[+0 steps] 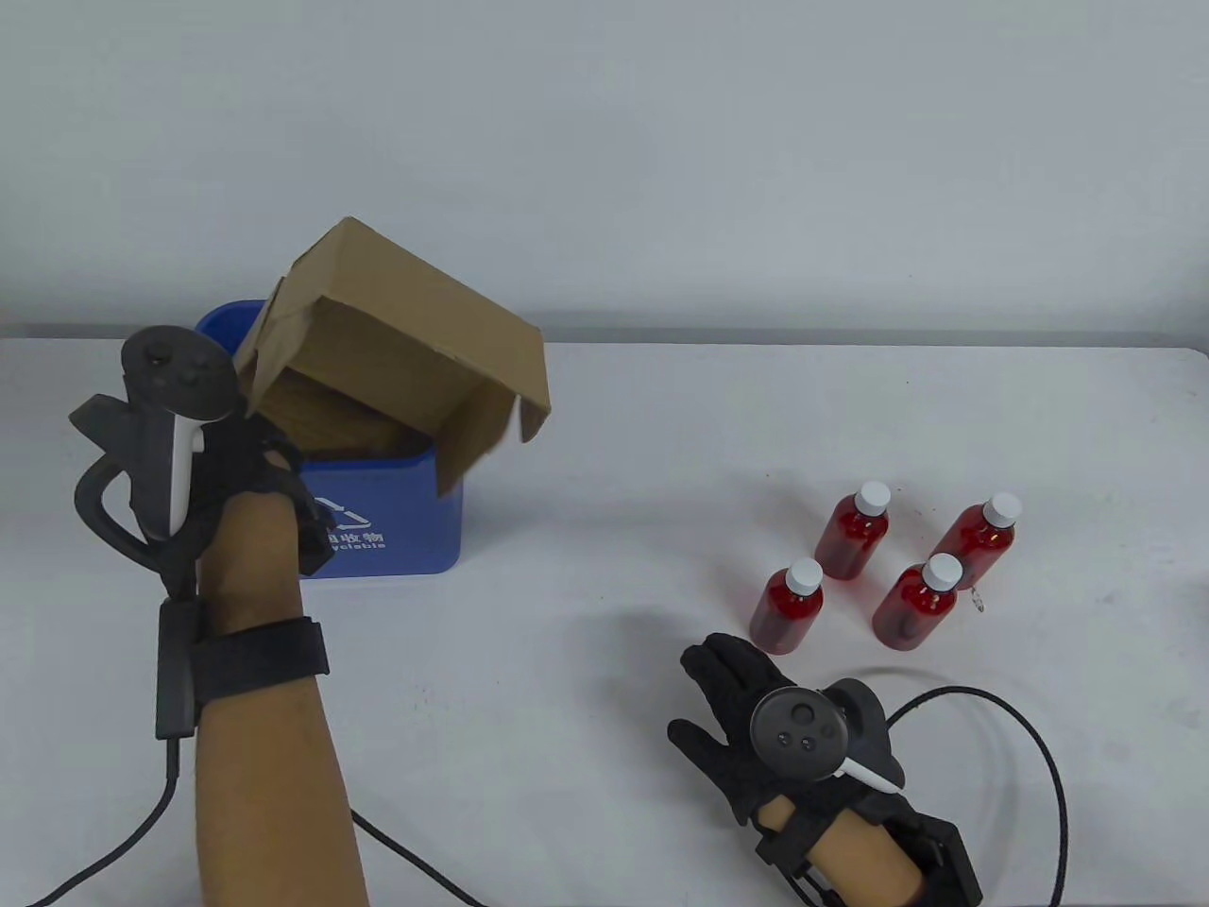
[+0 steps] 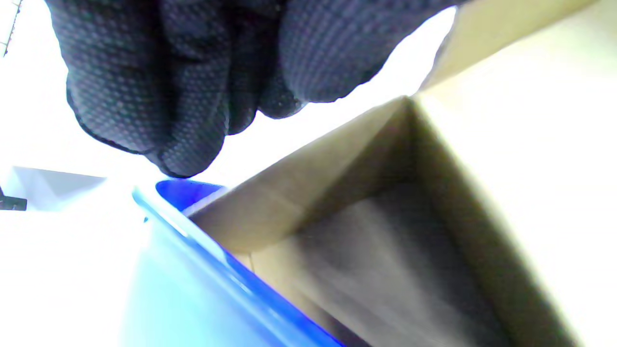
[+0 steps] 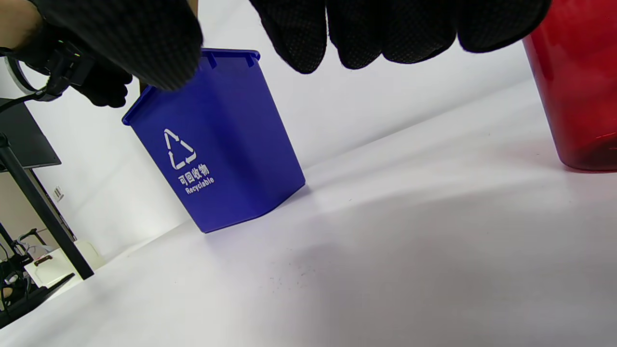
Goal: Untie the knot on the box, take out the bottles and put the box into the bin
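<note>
The brown cardboard box (image 1: 406, 350) sits tilted in the blue recycling bin (image 1: 397, 510), its flaps open and its upper half sticking out above the rim. My left hand (image 1: 269, 472) hovers at the bin's front left corner. In the left wrist view its fingers (image 2: 193, 120) hang loosely curled just above the box's open inside (image 2: 385, 241) and the bin rim (image 2: 217, 260), with a gap between them. Several red bottles (image 1: 855, 534) with white caps stand upright at the right. My right hand (image 1: 727, 680) rests flat on the table just in front of them, holding nothing.
A black cable (image 1: 1039, 756) loops on the table by my right wrist. Another cable (image 1: 406, 850) runs from my left forearm. In the right wrist view one red bottle (image 3: 578, 96) stands close at the right and the bin (image 3: 226, 144) stands farther left.
</note>
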Demonstrator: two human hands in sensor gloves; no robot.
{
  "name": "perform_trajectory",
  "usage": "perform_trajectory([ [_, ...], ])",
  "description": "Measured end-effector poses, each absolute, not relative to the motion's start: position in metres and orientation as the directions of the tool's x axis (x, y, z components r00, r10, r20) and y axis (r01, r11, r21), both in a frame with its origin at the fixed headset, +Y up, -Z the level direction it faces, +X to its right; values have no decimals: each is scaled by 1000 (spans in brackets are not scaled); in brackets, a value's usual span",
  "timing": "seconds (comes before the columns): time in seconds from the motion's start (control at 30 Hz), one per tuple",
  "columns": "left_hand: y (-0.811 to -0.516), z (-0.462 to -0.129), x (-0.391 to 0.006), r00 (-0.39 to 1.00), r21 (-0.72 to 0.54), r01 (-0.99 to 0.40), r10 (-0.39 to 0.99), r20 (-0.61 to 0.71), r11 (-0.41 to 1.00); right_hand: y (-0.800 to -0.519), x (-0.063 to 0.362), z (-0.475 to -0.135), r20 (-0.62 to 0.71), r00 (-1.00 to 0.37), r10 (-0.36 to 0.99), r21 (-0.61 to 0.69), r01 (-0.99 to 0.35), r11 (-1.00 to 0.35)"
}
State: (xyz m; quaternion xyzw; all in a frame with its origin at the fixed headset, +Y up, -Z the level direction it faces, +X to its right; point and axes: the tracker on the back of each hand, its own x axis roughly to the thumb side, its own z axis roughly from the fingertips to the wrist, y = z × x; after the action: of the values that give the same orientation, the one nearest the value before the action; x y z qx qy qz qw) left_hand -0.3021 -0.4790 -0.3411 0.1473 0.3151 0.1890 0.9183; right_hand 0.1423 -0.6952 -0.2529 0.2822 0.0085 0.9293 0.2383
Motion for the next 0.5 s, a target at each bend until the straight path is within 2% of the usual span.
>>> perform_trajectory([
  [0.33,-468,-317,-285,796,412,-243,423,-433,878,-695,144,-253,521,-724,451,146,-445,-883],
  [0.5,-459,-303,-270,846,415,-248,404,-347,875,-694,145,-253,514,-727,456,146,-450,-881],
])
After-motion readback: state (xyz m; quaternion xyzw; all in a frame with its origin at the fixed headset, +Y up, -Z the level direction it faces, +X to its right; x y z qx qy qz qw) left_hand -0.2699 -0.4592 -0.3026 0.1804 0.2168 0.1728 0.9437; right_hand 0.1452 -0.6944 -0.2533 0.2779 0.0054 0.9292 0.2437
